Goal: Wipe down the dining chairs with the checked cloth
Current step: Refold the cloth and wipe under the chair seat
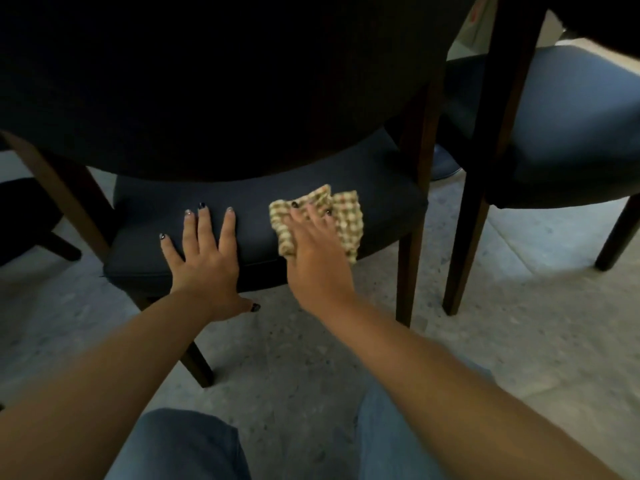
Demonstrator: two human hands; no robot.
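Note:
A dark blue dining chair (145,216) with brown wooden legs stands right in front of me, its broad back filling the upper view. My left hand (204,261) lies flat on the seat's edge with fingers spread, holding nothing. My right hand (318,251) presses the checked cloth (348,216), yellow-green and crumpled, onto the right part of the seat. A second blue chair (568,133) stands to the right.
Pale speckled floor (519,323) surrounds the chairs. Part of a dark piece of furniture (24,216) shows at the left edge. My knees in blue jeans (187,445) are at the bottom. A wooden leg (410,237) stands just right of the cloth.

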